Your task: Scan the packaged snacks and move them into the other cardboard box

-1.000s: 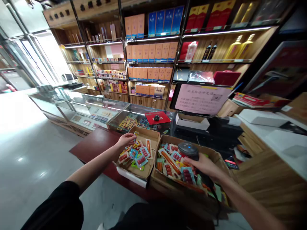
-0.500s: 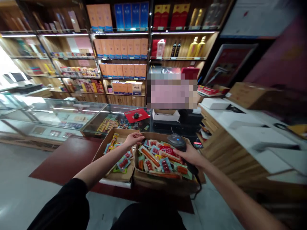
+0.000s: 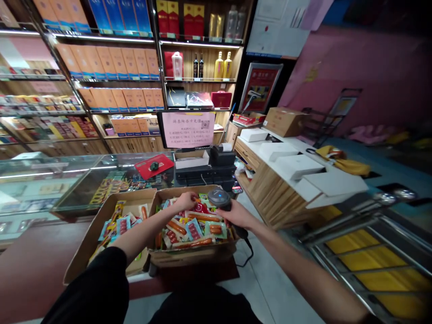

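Observation:
My right hand (image 3: pixel 238 215) is wrapped around the handle of a dark barcode scanner (image 3: pixel 219 198), whose head sits over the right end of a cardboard box (image 3: pixel 192 258). Wrapped sausages (image 3: pixel 199 217) and small snack packets fill this box. Over its far part, my left hand (image 3: pixel 186 202) has its fingers closed on a packaged sausage (image 3: pixel 197 199), of which only a small orange bit shows. Directly to the left stands a second cardboard box (image 3: pixel 81 245) with fewer snack packets (image 3: pixel 123 225), partly hidden under my left forearm. A cable (image 3: pixel 250 256) hangs from the scanner.
Beyond the boxes stand a monitor (image 3: pixel 189 130) with a pink sign, a receipt printer (image 3: pixel 222 156) and a glass counter (image 3: pixel 101 166) carrying a red sheet (image 3: pixel 154 165). At right are a wooden cabinet (image 3: pixel 273 193) and a metal rail (image 3: pixel 334 270).
My left hand has moved from the wall between the boxes into the right box and closed on a packaged sausage. The view has turned right; my right hand still holds the scanner.

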{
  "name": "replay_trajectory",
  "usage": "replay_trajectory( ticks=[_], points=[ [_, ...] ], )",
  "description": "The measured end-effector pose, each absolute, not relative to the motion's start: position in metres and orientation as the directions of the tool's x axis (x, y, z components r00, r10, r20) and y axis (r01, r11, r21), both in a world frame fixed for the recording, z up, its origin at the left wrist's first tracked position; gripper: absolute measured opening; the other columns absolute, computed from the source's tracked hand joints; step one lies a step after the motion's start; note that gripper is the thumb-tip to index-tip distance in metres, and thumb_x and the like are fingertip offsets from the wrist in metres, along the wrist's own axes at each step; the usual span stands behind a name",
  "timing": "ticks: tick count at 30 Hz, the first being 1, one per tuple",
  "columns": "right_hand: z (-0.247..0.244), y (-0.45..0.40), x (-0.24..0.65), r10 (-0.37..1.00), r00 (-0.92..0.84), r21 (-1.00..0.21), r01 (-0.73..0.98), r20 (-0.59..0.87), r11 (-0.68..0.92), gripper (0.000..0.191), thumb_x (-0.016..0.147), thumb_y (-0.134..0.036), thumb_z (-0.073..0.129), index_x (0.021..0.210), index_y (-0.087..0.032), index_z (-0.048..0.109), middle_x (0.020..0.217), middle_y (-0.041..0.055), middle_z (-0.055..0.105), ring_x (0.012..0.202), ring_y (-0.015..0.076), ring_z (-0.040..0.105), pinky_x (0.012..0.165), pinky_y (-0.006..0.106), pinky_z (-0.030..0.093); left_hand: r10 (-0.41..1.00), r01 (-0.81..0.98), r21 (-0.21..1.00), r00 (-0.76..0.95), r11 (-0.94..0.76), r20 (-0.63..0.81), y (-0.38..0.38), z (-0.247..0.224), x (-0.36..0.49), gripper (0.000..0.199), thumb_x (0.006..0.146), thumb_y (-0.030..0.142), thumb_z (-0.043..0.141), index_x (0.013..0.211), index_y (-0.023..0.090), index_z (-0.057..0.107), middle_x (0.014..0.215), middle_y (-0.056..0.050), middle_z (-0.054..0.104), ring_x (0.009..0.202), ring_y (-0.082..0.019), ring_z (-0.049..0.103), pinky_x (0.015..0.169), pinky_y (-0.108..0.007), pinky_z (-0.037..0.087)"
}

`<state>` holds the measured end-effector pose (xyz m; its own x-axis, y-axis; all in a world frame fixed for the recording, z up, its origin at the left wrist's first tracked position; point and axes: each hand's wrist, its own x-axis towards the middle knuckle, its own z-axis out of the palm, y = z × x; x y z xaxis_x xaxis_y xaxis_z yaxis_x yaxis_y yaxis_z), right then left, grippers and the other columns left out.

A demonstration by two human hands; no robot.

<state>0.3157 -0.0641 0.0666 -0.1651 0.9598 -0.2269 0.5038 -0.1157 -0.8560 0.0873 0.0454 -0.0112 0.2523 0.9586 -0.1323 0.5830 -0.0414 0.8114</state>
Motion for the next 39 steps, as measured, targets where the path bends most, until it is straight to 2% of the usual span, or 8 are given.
replay_trajectory(
  ticks=[10,16,20,22,25,30,34,39],
  points=[
    [0.061,-0.062,0.322,0.939,-0.214,-0.869,0.473,-0.271,-0.143,0.023,0.08,-0.039,0.071,0.081,-0.019,0.06,0.049,-0.0044,0.059,0.04,0.0137,0.058,0.042,0.024,0.05,0.929,0.762,0.626,0.334,-0.166,-0.159,0.043,-0.004,0.104,0.029,0.053,0.007,0.078,0.077,0.022,0.076,0.07,-0.005,0.07,0.072,-0.027,0.069,0.071,-0.031,0.053],
    [0.059,-0.057,0.325,0.932,-0.266,-0.87,0.484,-0.246,-0.092,0.025,0.081,-0.04,0.071,0.088,-0.017,0.066,0.049,-0.0045,0.059,0.041,0.0134,0.058,0.042,0.023,0.05,0.933,0.699,0.708,0.312,-0.099,-0.178,0.048,0.008,0.092,0.028,0.044,-0.004,0.073,0.05,0.022,0.065,0.041,0.003,0.052,0.057,-0.023,0.065,0.065,-0.026,0.051],
    [0.065,-0.055,0.32,0.927,-0.284,-0.869,0.489,-0.244,-0.079,0.024,0.08,-0.036,0.073,0.092,-0.017,0.067,0.048,-0.0056,0.059,0.041,0.0118,0.056,0.042,0.021,0.048,0.937,0.632,0.775,0.27,0.002,-0.223,0.056,0.027,0.058,0.026,0.048,-0.002,0.076,0.056,0.02,0.066,0.042,0.004,0.052,0.066,-0.022,0.069,0.07,-0.024,0.052],
    [0.07,-0.054,0.315,0.918,-0.296,-0.867,0.489,-0.265,-0.093,0.024,0.08,-0.034,0.074,0.095,-0.016,0.066,0.047,-0.0061,0.058,0.04,0.0112,0.055,0.042,0.021,0.047,0.951,0.527,0.84,0.171,0.132,-0.257,0.055,0.034,0.04,0.027,0.051,0.002,0.081,0.065,0.019,0.066,0.05,0.005,0.059,0.064,-0.019,0.068,0.068,-0.024,0.053],
    [0.074,-0.052,0.306,0.904,-0.325,-0.863,0.497,-0.279,-0.088,0.022,0.082,-0.031,0.072,0.097,-0.016,0.065,0.046,-0.0066,0.056,0.04,0.0114,0.056,0.042,0.021,0.048,0.948,0.185,0.939,0.074,0.291,-0.309,0.044,0.036,0.02,0.037,0.053,0.007,0.088,0.076,0.016,0.061,0.067,0.001,0.068,0.062,-0.018,0.069,0.063,-0.028,0.057],
    [0.078,-0.048,0.287,0.889,-0.381,-0.858,0.514,-0.254,-0.025,0.019,0.084,-0.03,0.07,0.092,-0.015,0.063,0.048,-0.0043,0.058,0.041,0.0121,0.057,0.043,0.022,0.05,0.933,-0.288,0.891,0.027,0.352,-0.36,0.014,0.025,0.009,0.04,0.059,0.005,0.089,0.087,0.012,0.062,0.081,-0.008,0.074,0.071,-0.022,0.074,0.067,-0.031,0.061],
    [0.084,-0.046,0.27,0.879,-0.406,-0.859,0.513,-0.249,-0.006,0.023,0.083,-0.033,0.072,0.094,-0.016,0.062,0.052,-0.0031,0.061,0.043,0.0136,0.06,0.043,0.023,0.049,0.927,-0.5,0.814,-0.053,0.297,-0.371,-0.004,0.018,0.01,0.03,0.069,0.002,0.082,0.09,0.011,0.062,0.086,-0.009,0.075,0.077,-0.021,0.075,0.076,-0.032,0.062],
    [0.091,-0.046,0.253,0.861,-0.465,-0.873,0.484,-0.208,0.051,0.022,0.083,-0.033,0.072,0.095,-0.017,0.063,0.053,-0.0037,0.061,0.042,0.0131,0.06,0.043,0.022,0.049,0.932,-0.59,0.776,-0.104,0.224,-0.348,-0.015,0.019,0.012,0.026,0.074,0.001,0.078,0.089,0.012,0.06,0.08,-0.007,0.074,0.074,-0.019,0.074,0.078,-0.034,0.062]
  ],
)
